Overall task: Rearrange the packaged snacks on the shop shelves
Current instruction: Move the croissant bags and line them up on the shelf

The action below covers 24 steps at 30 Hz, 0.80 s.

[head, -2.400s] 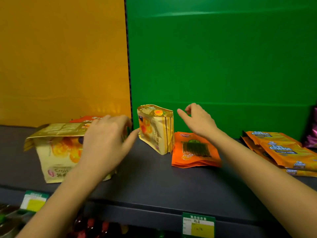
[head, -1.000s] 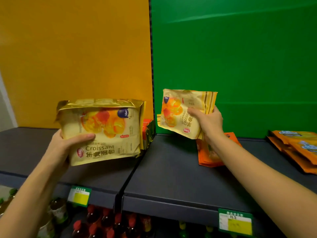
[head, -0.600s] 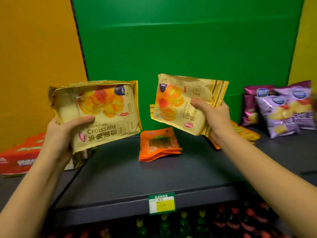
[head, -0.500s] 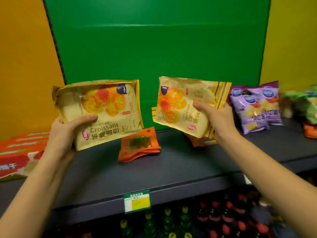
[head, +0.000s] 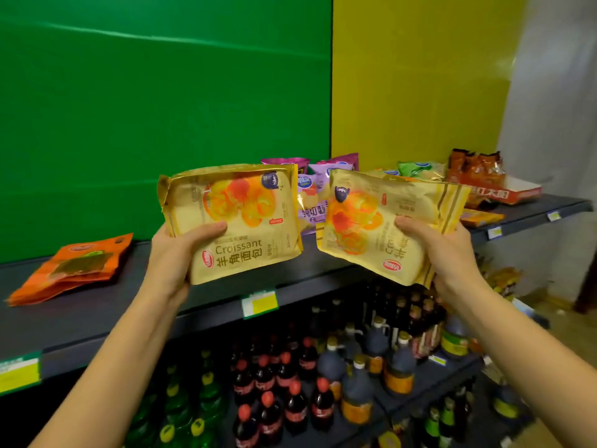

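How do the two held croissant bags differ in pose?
The left bag is nearly upright, its "Croissant" lettering reading across; the right bag is turned, its lettering running sideways. The left hand grips its bag at the lower left; the right hand grips the right side. Both are the same gold pack.

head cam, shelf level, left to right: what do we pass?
Orange pouch stack → left croissant pack in the left hand → purple chip bags → right croissant pack in the right hand → red display box of brown packets.
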Each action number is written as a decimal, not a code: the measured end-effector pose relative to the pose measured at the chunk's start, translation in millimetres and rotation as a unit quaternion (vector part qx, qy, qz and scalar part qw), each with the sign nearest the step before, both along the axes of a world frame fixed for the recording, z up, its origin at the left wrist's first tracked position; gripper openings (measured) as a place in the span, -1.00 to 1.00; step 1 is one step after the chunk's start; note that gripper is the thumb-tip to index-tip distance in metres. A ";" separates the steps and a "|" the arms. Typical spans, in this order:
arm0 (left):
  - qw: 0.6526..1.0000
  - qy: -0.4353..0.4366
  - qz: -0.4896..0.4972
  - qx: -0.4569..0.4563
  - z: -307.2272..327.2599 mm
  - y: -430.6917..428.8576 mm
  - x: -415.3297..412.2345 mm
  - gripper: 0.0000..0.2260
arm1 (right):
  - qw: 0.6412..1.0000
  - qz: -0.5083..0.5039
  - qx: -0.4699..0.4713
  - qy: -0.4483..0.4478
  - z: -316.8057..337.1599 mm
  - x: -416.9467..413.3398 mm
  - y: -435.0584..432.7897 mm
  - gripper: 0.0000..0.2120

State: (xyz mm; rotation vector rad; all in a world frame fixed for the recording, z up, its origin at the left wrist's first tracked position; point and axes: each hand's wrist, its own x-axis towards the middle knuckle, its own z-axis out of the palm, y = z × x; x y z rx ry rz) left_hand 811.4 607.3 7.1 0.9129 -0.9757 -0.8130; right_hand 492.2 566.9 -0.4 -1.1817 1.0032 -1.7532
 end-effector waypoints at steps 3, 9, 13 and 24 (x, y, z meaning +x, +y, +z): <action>1.000 0.004 -0.017 0.008 -1.8 -15.4 -50.7 -0.42 | 1.000 -0.029 0.000 -0.004 -3.7 -52.3 -4.4 -0.49; 0.999 0.020 -0.035 -0.006 0.3 -54.7 -131.7 -0.45 | 0.997 -0.080 -0.009 -0.013 -4.2 -139.5 -14.2 -0.65; 0.999 0.021 -0.047 0.000 -6.6 -85.3 -182.5 -0.53 | 0.994 -0.108 0.007 -0.010 -12.4 -193.9 -29.2 -0.62; 0.995 0.066 -0.065 -0.037 9.4 -205.0 -320.6 -0.44 | 0.984 -0.172 -0.003 0.040 21.0 -349.7 -119.1 -0.50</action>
